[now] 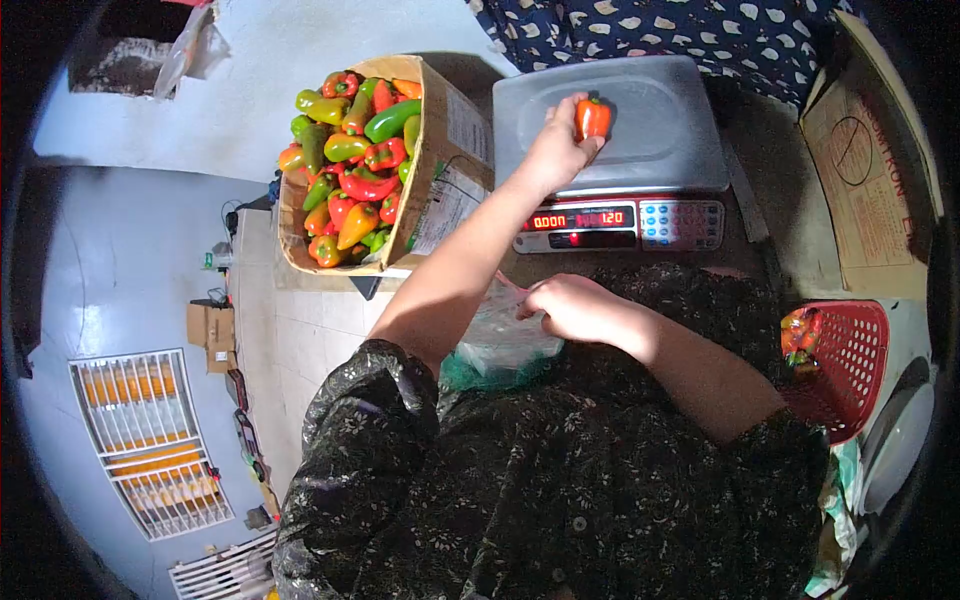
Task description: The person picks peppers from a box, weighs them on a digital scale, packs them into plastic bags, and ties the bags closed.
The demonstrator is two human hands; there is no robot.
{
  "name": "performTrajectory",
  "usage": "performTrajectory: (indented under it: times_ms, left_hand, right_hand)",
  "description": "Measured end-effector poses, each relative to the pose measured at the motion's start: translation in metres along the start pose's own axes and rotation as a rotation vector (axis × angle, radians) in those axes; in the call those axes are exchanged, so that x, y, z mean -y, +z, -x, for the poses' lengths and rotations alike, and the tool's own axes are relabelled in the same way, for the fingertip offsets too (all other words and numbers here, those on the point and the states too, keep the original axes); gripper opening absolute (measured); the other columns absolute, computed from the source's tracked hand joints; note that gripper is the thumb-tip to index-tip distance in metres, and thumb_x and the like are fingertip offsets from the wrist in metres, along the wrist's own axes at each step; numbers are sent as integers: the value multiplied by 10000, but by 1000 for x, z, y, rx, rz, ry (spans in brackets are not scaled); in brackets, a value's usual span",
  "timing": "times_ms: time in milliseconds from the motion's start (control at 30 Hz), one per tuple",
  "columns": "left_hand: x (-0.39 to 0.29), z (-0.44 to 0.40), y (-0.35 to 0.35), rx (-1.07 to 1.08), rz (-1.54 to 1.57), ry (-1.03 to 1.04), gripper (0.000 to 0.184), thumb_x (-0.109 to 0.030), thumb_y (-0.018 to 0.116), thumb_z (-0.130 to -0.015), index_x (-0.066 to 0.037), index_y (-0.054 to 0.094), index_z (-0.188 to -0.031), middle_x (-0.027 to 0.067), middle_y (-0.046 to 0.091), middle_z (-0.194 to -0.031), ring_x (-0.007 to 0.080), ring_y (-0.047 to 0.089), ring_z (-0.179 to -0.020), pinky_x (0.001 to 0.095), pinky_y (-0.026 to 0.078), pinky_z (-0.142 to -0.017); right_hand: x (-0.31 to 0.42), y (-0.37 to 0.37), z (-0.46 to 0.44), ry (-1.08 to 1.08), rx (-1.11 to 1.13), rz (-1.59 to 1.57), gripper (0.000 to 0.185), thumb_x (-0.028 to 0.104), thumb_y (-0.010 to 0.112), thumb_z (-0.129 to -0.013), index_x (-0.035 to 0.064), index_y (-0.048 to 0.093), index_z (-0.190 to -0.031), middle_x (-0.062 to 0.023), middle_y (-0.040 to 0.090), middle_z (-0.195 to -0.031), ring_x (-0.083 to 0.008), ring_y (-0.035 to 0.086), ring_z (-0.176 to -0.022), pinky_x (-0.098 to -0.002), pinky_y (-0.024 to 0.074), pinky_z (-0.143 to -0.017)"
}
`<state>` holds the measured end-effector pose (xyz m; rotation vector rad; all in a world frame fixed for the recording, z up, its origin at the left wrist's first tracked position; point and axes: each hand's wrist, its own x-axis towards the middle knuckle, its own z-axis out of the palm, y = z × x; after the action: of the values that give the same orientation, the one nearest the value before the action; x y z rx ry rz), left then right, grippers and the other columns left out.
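My left hand [562, 150] reaches over the metal pan [670, 130] of a digital scale, its fingers and thumb closed around the side of an orange-red bell pepper [593, 118]. Red digits are lit on the scale's display [577, 218]. Closer to my body, my right hand [572, 308] is closed, with curled fingers at the top of a clear plastic bag [510, 325] in my lap. Green plastic [500, 370] lies under that bag. Part of the bag's edge is hidden by my left forearm.
Left of the scale stands a cardboard box [450, 170] heaped with red, green and orange peppers [350, 170]. On the right are a red perforated basket [850, 370] with wrapped peppers inside and a large carton [870, 170]. Patterned dark cloth [660, 35] hangs behind the scale.
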<state>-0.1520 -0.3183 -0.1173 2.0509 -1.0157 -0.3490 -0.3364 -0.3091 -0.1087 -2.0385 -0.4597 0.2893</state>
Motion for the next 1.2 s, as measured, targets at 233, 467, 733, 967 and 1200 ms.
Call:
performTrajectory:
  times_ms: [233,467,733,967,1200]
  left_hand:
    - [15,-3,-4,10,-320,28,376,-348,652,-820,-45,673,-1042,177,603,-1042,336,561,-966,405,437,-864]
    - [10,22,-23,-19,-222,69,406,-340,617,-861,-53,610,-1149,215,555,-1078,334,526,-1042,381,400,-929]
    - [-50,118,-129,-4,-491,413,217,-159,659,-773,-91,656,-979,115,573,-1021,305,527,-1015,384,408,-905]
    - [18,128,-236,-477,-303,-126,205,-59,596,-811,-20,621,-1011,143,585,-961,307,560,-963,374,433,-885]
    - [30,130,-224,-468,-894,-106,390,-178,670,-752,-170,586,-1132,106,531,-1090,314,481,-1084,439,381,-923]
  right_hand:
    - [5,-4,-5,34,66,-33,392,5,581,-650,48,665,-1031,-178,643,-1000,-336,613,-958,-413,477,-854]
    - [-9,5,-8,-12,36,-23,377,-4,563,-659,47,665,-1019,-175,645,-1000,-332,615,-952,-406,480,-849]
    - [-11,7,-5,-32,72,-37,350,21,589,-682,43,653,-1025,-148,644,-1010,-327,611,-950,-394,479,-850]
    - [-12,10,-7,-25,109,-8,356,6,593,-681,40,644,-1032,-167,638,-1016,-328,607,-965,-389,478,-855]
    - [-19,9,-6,8,118,-20,368,-12,589,-681,21,630,-1046,-182,626,-1038,-328,606,-978,-376,478,-859]
